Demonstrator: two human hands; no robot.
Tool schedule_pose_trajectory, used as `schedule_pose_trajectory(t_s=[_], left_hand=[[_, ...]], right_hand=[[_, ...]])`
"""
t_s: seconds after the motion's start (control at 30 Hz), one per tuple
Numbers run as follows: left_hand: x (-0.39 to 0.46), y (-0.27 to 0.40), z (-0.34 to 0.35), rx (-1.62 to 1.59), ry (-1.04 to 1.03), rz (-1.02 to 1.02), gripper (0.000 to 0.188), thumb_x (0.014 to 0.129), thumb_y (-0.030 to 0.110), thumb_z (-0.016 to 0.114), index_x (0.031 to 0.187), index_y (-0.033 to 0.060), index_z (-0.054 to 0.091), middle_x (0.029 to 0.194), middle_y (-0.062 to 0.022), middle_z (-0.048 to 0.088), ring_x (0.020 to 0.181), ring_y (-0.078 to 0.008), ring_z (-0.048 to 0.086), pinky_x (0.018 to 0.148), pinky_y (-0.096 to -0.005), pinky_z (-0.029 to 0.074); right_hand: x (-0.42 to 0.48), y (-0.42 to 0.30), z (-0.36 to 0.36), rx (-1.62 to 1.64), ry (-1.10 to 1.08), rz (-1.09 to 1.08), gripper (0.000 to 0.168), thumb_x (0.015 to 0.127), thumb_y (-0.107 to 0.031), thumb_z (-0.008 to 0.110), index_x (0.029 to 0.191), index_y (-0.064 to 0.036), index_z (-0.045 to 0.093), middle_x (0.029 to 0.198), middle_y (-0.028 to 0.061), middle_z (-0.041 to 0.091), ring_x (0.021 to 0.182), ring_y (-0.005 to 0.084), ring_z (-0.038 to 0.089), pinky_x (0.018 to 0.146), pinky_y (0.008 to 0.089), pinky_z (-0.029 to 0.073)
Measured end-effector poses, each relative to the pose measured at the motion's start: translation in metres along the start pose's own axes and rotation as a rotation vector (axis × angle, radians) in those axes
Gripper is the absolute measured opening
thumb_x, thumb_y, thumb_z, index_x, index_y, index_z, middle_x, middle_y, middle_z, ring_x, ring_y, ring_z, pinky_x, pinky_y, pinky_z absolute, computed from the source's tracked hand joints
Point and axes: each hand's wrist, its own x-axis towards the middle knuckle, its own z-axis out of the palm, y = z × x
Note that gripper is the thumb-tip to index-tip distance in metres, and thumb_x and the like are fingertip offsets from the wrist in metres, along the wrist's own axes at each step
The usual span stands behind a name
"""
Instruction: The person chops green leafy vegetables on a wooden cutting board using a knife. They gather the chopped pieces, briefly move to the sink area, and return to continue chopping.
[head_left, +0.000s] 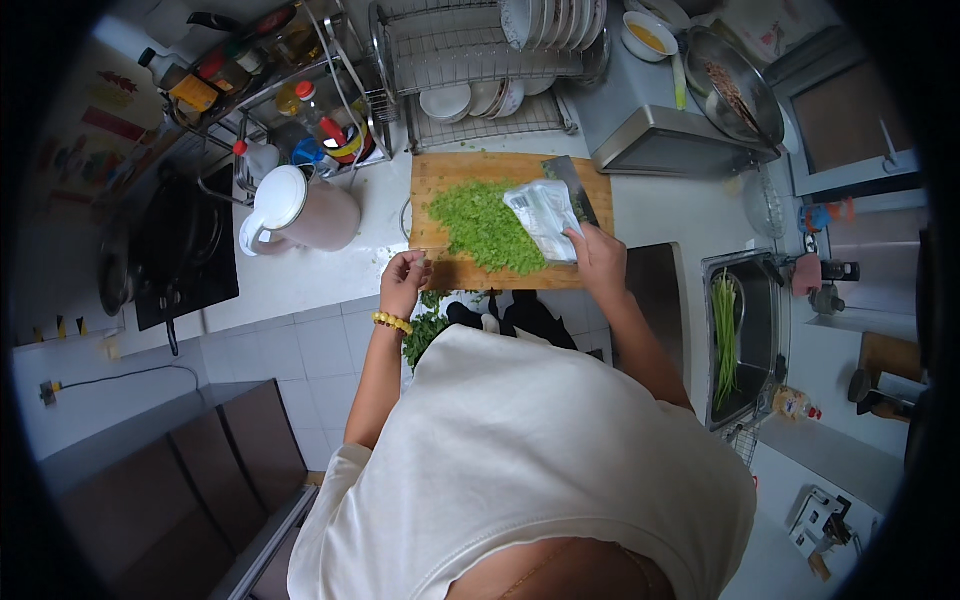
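My right hand (602, 260) grips the lower right edge of a silvery-white plastic packet (546, 217), tilted over a heap of finely chopped green vegetable (484, 225). The chopped pieces cover much of a wooden cutting board (431, 169). Behind the packet lies a cleaver (570, 180), its broad blade flat on the board and its handle hidden. At the board's lower left corner is my left hand (405, 283), fingers curled in with the thumb against them; a small pale spot shows at the fingertips, too small to tell. A yellow beaded bracelet (392, 322) circles that wrist.
A lidded pitcher (307, 210) stands left of the board, near a cooktop (221, 270) with a dark wok. Behind is a wire dish rack (442, 64). On the right are a metal bowl (697, 60) and a sink (757, 337) holding long green stalks (725, 337). Leafy greens (424, 334) hang below the board.
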Motion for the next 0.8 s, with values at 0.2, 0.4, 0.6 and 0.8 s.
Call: schedule_pose_trajectory(t_s=[0.2,0.4,0.6,0.8], left_hand=[[-0.003,-0.002,-0.004,-0.048,0.028,0.002,0.016,0.095,0.012,0.056,0.108,0.0028,0.057,0.095,-0.006,0.065,0.083,-0.0128,0.062,0.07,-0.024,0.05],[0.001,-0.001,-0.004,-0.054,0.007,0.011,0.016,0.095,0.011,0.055,0.108,0.0018,0.057,0.095,-0.0065,0.064,0.082,-0.0125,0.063,0.069,-0.0234,0.051],[0.008,-0.003,-0.003,0.007,-0.039,0.014,0.019,0.096,0.014,0.054,0.111,0.0029,0.057,0.099,-0.0072,0.065,0.089,-0.016,0.064,0.078,-0.0272,0.053],[0.015,0.001,0.003,0.014,-0.067,0.02,0.018,0.096,0.012,0.053,0.111,0.0026,0.057,0.101,-0.0078,0.064,0.09,-0.0171,0.064,0.078,-0.028,0.053]], right_hand=[[0.009,-0.003,0.002,0.025,0.059,0.002,0.024,0.086,-0.022,0.066,0.074,-0.004,0.054,0.066,0.0148,0.056,0.061,0.0361,0.056,0.052,0.0434,0.041],[-0.005,0.016,-0.02,-0.05,0.093,0.058,0.024,0.086,-0.021,0.065,0.073,-0.004,0.054,0.066,0.0163,0.055,0.061,0.0364,0.055,0.052,0.0424,0.041],[-0.03,0.038,-0.045,-0.097,0.103,0.147,0.025,0.088,-0.02,0.062,0.072,-0.003,0.054,0.066,0.0174,0.052,0.058,0.0368,0.052,0.051,0.0396,0.041],[-0.041,0.042,-0.038,-0.067,0.119,0.181,0.024,0.088,-0.02,0.062,0.074,-0.003,0.055,0.067,0.0185,0.052,0.06,0.0378,0.052,0.052,0.0395,0.042]])
